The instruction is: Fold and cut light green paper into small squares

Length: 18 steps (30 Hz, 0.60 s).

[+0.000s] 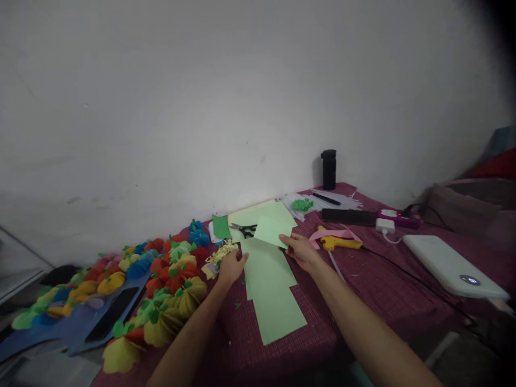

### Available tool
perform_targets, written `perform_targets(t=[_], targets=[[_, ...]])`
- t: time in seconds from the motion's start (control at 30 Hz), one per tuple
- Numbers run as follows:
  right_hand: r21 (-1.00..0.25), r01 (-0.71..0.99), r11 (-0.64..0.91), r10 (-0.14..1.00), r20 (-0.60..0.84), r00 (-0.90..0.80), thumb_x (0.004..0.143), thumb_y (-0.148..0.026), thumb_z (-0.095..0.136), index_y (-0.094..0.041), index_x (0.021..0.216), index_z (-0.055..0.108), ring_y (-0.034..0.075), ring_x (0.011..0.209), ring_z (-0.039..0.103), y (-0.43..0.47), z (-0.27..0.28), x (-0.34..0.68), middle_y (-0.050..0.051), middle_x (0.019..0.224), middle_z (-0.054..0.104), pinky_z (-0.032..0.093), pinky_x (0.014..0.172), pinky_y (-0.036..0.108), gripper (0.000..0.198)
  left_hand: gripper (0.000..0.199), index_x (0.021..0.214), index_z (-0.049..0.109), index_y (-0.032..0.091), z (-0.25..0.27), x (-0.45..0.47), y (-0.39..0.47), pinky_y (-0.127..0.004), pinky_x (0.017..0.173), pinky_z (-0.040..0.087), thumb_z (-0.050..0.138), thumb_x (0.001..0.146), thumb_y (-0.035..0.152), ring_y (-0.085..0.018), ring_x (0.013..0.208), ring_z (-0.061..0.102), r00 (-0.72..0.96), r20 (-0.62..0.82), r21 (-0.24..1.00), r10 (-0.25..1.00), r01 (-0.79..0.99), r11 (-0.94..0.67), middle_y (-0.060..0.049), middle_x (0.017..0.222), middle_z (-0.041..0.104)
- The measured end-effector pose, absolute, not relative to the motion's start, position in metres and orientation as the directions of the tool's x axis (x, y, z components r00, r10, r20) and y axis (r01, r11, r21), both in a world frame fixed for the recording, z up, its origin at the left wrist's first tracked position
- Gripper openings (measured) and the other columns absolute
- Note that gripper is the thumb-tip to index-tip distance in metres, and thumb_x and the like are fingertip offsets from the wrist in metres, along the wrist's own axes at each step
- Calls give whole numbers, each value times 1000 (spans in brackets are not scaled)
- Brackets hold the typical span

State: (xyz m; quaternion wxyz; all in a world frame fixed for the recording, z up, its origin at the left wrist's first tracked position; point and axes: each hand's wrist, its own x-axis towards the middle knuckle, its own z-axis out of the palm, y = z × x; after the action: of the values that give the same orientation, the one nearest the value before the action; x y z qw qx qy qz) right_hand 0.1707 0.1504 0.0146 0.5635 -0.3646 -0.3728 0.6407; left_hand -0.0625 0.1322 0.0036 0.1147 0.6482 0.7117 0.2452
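A small light green sheet of paper is pinched at its right corner between the thumb and fingers of my right hand, raised a little over other sheets. Below it lie larger light green sheets, overlapping on the cloth. My left hand rests beside a heap of pale yellow paper strips, thumb apart from the fingers, with nothing visible in it. Black-handled scissors lie just behind, partly covered by the held sheet. A darker green piece of paper sits left of the scissors.
Many colourful paper pumpkins crowd the left side. To the right are a yellow glue gun with a cord, pink ribbon, a white power bank and a purple power strip. A black bottle stands by the wall.
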Motion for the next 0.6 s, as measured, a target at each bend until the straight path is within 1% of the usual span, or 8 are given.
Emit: perform_targets(t=[0.13,0.23,0.3,0.37,0.43,0.5,0.53,0.6], targets=[[-880,-470,-63,997,-35,-68,56,-33,71,-18,68,58,6,46,42,152,13,171,-3,61,57,35,40,16,23,55,120,40,13,-5,-58,140,-27,75,39,56,72,36,-22,88,58,-232,153,507,961,853,125,-10,94,63],[-874,-482,-54,998,-29,-59,55,-33,72,-18,64,57,6,46,42,152,13,170,-3,59,56,35,39,16,22,60,123,35,13,-8,-56,150,-26,72,40,58,70,30,-21,86,59,-302,143,536,942,824,183,-10,95,63],[-872,-487,-47,998,-25,-51,55,-33,72,-18,64,57,6,45,42,152,13,170,-4,58,55,35,39,16,23,60,122,36,12,-10,-54,157,-26,69,41,59,69,28,-21,84,60,-336,136,561,932,801,207,-10,94,63],[-871,-490,-37,999,-20,-41,55,-33,71,-17,66,57,6,45,43,152,14,171,-3,60,56,35,38,17,23,52,116,44,11,-9,-53,160,-25,67,42,60,68,24,-21,82,61,-343,126,588,931,781,208,-10,90,64],[-869,-494,-26,999,-14,-28,56,-34,71,-17,69,58,6,46,45,151,16,172,-1,65,59,35,38,17,25,34,100,55,12,-7,-53,162,-24,66,43,61,67,19,-20,79,61,-315,112,618,942,764,182,-8,84,65],[-865,-501,-18,1000,-11,-17,57,-34,70,-16,71,59,6,48,47,150,17,173,0,70,60,35,38,16,26,18,88,59,13,-3,-55,162,-25,69,44,60,71,18,-18,78,60,-271,102,653,957,744,141,-6,82,64],[-863,-505,-17,1000,-12,-13,57,-34,70,-16,72,59,6,48,47,150,18,173,0,71,61,35,38,16,26,16,88,59,13,0,-56,163,-27,70,45,58,74,21,-17,79,59,-254,100,672,962,731,123,-5,85,63],[-859,-511,-19,1000,-17,-9,57,-34,70,-16,72,59,6,48,47,150,19,174,1,71,61,34,38,16,26,22,98,55,13,5,-57,168,-33,73,46,52,81,27,-17,84,57,-242,109,712,964,696,94,-6,97,58]])
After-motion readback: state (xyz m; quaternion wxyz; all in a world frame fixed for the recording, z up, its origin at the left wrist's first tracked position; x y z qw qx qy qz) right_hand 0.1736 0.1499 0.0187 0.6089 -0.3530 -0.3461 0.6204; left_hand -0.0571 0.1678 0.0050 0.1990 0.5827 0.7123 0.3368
